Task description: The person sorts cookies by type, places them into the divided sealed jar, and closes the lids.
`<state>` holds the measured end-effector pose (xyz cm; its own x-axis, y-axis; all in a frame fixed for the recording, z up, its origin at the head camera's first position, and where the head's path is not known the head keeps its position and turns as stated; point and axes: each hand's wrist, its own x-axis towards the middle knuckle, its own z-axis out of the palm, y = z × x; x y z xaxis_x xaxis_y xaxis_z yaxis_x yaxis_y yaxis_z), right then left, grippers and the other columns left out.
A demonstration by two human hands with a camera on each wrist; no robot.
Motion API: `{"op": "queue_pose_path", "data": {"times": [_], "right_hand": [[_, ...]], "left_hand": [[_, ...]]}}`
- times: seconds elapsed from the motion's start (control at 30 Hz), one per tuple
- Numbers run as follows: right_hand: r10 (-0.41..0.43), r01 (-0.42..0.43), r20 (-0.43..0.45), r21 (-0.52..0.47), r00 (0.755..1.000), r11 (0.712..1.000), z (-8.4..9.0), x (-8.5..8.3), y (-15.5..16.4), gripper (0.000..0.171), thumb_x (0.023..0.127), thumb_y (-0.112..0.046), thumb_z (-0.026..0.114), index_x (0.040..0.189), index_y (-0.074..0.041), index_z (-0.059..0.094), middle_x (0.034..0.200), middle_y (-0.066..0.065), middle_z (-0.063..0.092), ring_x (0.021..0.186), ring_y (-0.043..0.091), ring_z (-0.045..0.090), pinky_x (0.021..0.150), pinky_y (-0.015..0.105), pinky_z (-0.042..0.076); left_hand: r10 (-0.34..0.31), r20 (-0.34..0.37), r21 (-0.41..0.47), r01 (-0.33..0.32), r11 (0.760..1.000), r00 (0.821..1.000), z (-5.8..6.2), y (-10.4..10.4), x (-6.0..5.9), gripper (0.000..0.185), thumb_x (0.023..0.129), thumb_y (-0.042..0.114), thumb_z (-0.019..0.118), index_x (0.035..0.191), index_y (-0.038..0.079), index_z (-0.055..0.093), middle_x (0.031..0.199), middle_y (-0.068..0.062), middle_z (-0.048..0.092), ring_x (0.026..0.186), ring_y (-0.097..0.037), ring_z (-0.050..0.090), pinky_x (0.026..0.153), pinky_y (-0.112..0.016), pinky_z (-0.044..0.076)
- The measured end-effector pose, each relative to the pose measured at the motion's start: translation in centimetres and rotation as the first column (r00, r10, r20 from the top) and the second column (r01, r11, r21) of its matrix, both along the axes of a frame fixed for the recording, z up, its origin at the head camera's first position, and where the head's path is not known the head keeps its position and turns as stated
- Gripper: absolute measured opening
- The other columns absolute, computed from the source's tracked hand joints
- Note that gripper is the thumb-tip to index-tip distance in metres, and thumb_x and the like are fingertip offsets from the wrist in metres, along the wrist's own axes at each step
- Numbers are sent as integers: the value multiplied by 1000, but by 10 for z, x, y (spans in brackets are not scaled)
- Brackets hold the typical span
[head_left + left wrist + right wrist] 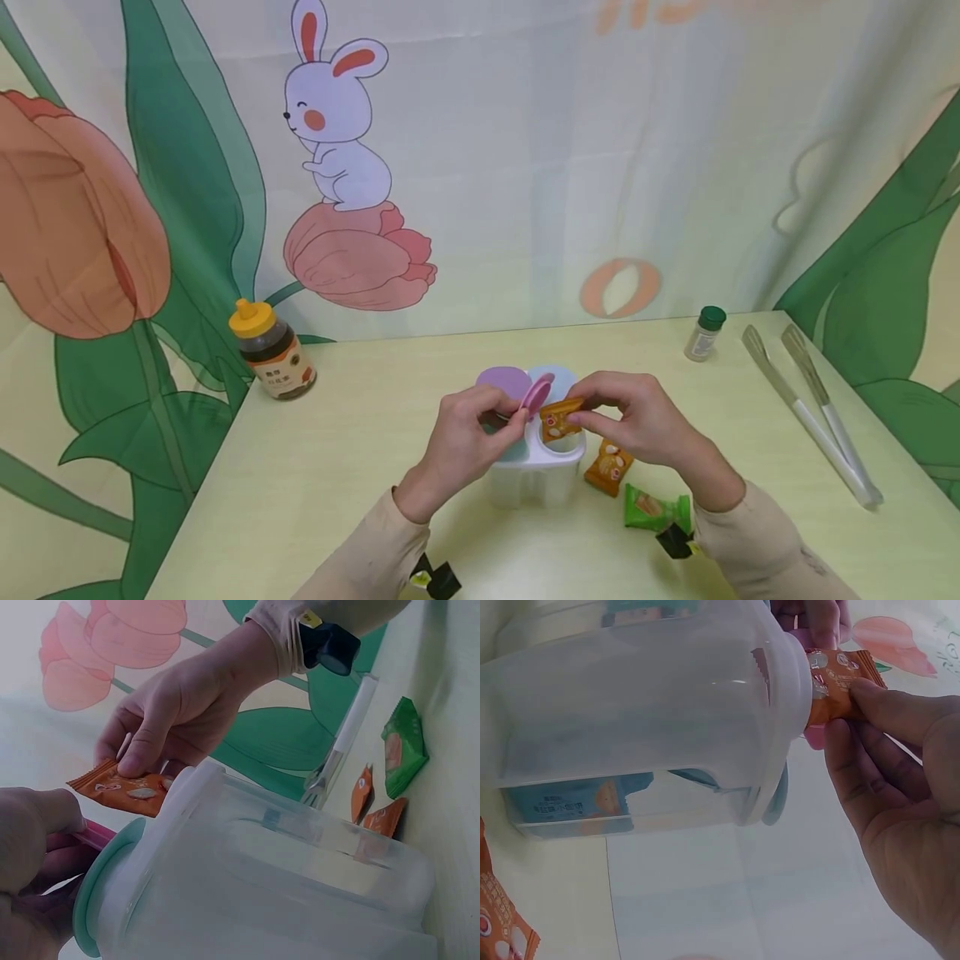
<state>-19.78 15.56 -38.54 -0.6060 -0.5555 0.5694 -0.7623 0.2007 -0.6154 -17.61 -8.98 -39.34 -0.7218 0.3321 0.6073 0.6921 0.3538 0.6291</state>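
Observation:
A translucent white container [525, 479] with several coloured round lids stands mid-table. My left hand [467, 437] pinches its pink lid [537, 394], which is tilted up from the opening. Thumb and fingers of my right hand [643, 417] pinch an orange snack packet [557, 419] at the mouth of that open compartment. In the right wrist view the packet's lower end reaches the container's rim, and a blue packet [570, 806] shows through the wall. The green lid [88, 900] lies beneath my left fingers in the left wrist view.
Right of the container lie more orange packaging [609, 467] and a green packet [657, 508]. Metal tongs [813, 417] with white handles and a green-capped jar [705, 333] are farther right. A yellow-capped bottle [273, 352] stands at the left, before a printed curtain [495, 167].

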Motion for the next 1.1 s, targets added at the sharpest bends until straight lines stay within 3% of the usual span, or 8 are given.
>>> {"op": "queue_pose_path", "data": {"times": [0.27, 0.5, 0.73, 1.1], "right_hand": [[7, -8, -12, -19, 1000, 1000, -3, 0, 0, 25, 78, 5, 76, 98, -9, 70, 91, 3, 72, 80, 12, 69, 71, 25, 60], [15, -14, 34, -23, 999, 1000, -6, 0, -1, 23, 79, 4, 76, 98, -10, 70, 92, 1, 72, 81, 11, 69, 73, 25, 60], [-4, 3, 58, 22, 998, 1000, -10, 1, 1, 22, 80, -1, 77, 97, -12, 70, 91, -1, 71, 80, 10, 68, 73, 25, 60], [55, -56, 77, 13, 996, 998, -9, -1, 3, 18, 83, -1, 74, 99, -8, 69, 93, 1, 70, 84, 10, 67, 76, 28, 60]], "left_hand": [[-8, -27, 6, 9, 1000, 1000, 1, 1, -1, 9, 82, 3, 75, 76, 5, 68, 74, -4, 67, 64, -8, 64, 59, -16, 56], [-2, -25, 10, 2, 1000, 1000, 0, 1, 0, 11, 82, 3, 75, 74, 5, 67, 73, -4, 66, 63, -8, 63, 59, -16, 56], [1, -11, 9, -1, 1000, 1000, 0, 1, 0, 10, 82, 3, 75, 75, 5, 67, 74, -4, 67, 63, -8, 63, 59, -16, 56], [4, -2, 12, -4, 1000, 1000, 0, 1, 0, 10, 81, 3, 76, 76, 5, 68, 74, -4, 67, 65, -8, 64, 60, -19, 57]]}}
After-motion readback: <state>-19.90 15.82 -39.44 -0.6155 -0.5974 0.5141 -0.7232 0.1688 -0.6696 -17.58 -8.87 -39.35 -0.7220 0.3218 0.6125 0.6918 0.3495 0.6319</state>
